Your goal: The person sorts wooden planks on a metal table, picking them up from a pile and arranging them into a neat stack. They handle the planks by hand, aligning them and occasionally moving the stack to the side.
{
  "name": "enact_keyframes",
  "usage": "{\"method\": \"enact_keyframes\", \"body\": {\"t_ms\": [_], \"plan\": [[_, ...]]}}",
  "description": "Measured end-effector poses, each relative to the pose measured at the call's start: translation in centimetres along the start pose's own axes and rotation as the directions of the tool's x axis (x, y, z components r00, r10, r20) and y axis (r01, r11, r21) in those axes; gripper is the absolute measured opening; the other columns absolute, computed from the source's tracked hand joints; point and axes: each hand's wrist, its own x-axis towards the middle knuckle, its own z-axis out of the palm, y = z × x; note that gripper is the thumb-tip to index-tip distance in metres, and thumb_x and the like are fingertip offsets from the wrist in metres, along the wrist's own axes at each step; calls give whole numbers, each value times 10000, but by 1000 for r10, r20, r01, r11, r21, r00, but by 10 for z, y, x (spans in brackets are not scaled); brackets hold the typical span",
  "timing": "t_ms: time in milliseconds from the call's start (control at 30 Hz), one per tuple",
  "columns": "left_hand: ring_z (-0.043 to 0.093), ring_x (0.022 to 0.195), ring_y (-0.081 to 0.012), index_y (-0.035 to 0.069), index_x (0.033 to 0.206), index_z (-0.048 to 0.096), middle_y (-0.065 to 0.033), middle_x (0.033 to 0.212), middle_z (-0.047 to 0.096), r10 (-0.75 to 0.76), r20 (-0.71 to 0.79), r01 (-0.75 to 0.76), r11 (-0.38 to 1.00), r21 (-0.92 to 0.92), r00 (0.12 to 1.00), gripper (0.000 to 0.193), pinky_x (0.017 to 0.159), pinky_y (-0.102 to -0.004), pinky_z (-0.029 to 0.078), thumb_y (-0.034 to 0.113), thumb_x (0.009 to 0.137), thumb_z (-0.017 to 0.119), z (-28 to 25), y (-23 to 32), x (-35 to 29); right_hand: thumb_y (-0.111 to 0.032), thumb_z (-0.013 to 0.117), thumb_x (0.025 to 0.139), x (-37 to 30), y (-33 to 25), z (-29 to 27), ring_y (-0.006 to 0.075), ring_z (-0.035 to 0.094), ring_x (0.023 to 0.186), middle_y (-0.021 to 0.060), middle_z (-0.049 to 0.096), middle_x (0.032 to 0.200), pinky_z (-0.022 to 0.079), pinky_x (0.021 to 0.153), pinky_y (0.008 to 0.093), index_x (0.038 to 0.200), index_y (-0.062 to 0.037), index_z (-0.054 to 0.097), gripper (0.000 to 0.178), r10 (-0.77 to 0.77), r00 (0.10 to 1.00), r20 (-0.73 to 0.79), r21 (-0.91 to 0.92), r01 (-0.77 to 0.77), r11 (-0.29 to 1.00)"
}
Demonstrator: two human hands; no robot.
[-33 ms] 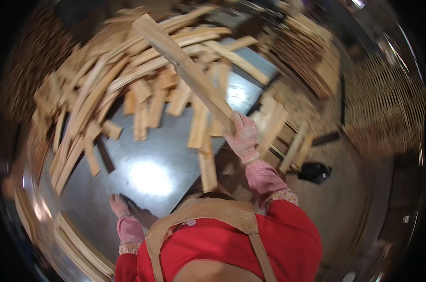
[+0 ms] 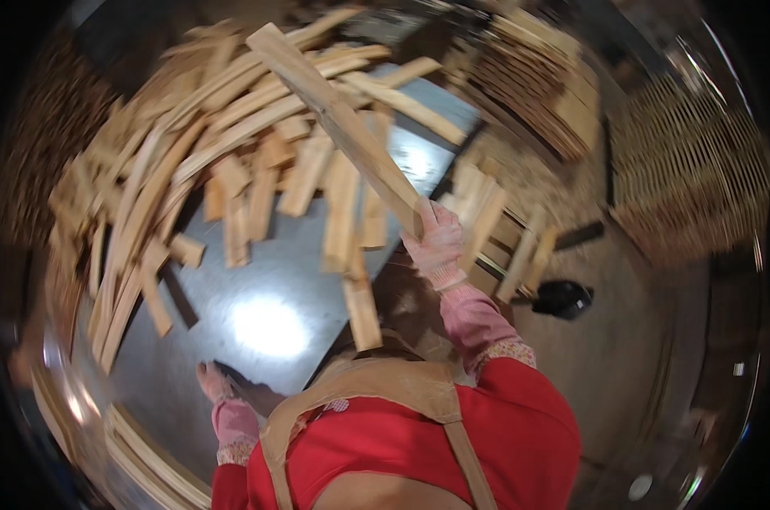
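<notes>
In a pale pink glove, my right hand (image 2: 436, 242) is closed around the near end of a long wooden board (image 2: 338, 115). The board slants up and away to the left, above the loose pieces on the metal table (image 2: 232, 280). My left hand (image 2: 215, 382), gloved too, is at the table's near left part with nothing visible in it. Its fingers show only in part and look stretched out. Short wood pieces (image 2: 338, 212) lie between the hands and the far pile, and one short piece (image 2: 363, 314) juts over the table's near edge.
A heap of long wood strips (image 2: 147, 204) covers the table's left and far side. Stacked boards (image 2: 529, 93) stand at the far right, with a slatted stack (image 2: 691, 170) beyond. More pieces (image 2: 483, 217) and a black object (image 2: 563, 299) lie right of the table. Strips (image 2: 151, 459) lie at near left.
The whole view has shifted slightly, so the table and wood sit a little further left. My right hand keeps its hold on the board; my left hand has hardly moved.
</notes>
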Motion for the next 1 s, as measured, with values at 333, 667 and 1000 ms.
{"method": "enact_keyframes", "body": {"t_ms": [333,667,1000], "plan": [[438,474,-115,130,1693,300,-5,724,512,-194,245,131,959,251,950,715,399,-299,342,189,1051,609,164,81,-73,-394,830,875,-66,226,-48,392,571,1324,164,617,1478,463,1124,488,1529,-166,602,729,622,783,-24,-353,-589,727],[434,499,-105,150,1618,394,-4,749,514,-239,332,160,955,249,913,627,417,-300,352,143,1029,611,180,96,-102,-382,859,832,-52,186,-23,382,567,1309,168,620,1451,454,1117,508,1471,-202,658,693,485,874,-37,-218,-480,850],[641,1323,-359,4,1523,566,-223,1419,682,-134,510,-155,861,484,850,650,1152,-400,475,388,1001,615,115,81,-132,-206,714,997,-54,-122,85,228,749,980,177,766,1113,583,866,373,1384,-9,663,437,-355,794,494,771,-212,600]]}}
